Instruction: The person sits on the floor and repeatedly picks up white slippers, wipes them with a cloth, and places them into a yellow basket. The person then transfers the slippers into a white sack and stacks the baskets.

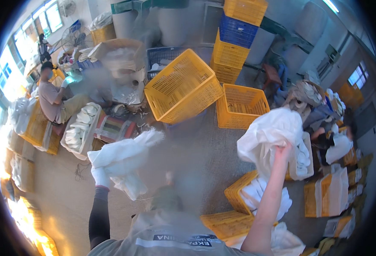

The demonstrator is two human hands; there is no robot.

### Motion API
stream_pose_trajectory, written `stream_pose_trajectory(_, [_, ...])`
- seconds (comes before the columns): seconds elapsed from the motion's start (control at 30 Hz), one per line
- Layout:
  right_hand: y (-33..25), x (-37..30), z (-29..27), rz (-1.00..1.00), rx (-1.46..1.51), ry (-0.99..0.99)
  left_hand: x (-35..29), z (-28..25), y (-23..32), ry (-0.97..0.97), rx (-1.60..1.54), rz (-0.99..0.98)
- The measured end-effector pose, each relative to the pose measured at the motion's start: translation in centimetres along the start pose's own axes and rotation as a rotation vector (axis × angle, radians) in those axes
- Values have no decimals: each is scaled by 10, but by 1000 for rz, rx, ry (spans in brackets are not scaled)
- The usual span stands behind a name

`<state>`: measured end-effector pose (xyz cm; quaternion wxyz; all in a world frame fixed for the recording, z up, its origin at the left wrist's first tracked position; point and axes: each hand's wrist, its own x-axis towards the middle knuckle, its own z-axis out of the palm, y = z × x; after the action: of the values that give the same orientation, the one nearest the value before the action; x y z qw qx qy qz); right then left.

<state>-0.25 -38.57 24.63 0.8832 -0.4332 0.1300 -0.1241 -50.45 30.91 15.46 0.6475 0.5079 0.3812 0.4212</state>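
My left hand (100,176), in a white knitted glove below a dark sleeve, is closed on a white woven sack (126,155). The sack hangs crumpled above the floor, with a frayed edge at its upper right. Out to the right, my bare right hand (283,150) grips a white plastic bag (271,130), its fingers bunched into the folds. This bag billows out, and its mouth cannot be made out. Behind it stands a white-lined crate (306,164) with white pieces inside. The two hands are wide apart.
A tilted yellow crate (183,85) and an upright one (242,106) stand ahead, with a tall crate stack (234,38) behind. Yellow crates with white pieces (264,196) lie near my right arm. A seated person (53,96) works at left, beside a filled crate (82,130); another sits at right.
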Motion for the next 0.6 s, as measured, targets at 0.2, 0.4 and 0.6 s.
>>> stream_pose_trajectory(0.2, [68,222,-6,74,-7,199,159,194,-58,-63,-246,-19])
stream_pose_trajectory(0.4, [101,455,122,-33,-340,234,227,380,-87,-164,125,-9])
stream_pose_trajectory(0.6, [314,427,438,-218,-1091,-625,241,498,-130,-253,230,53])
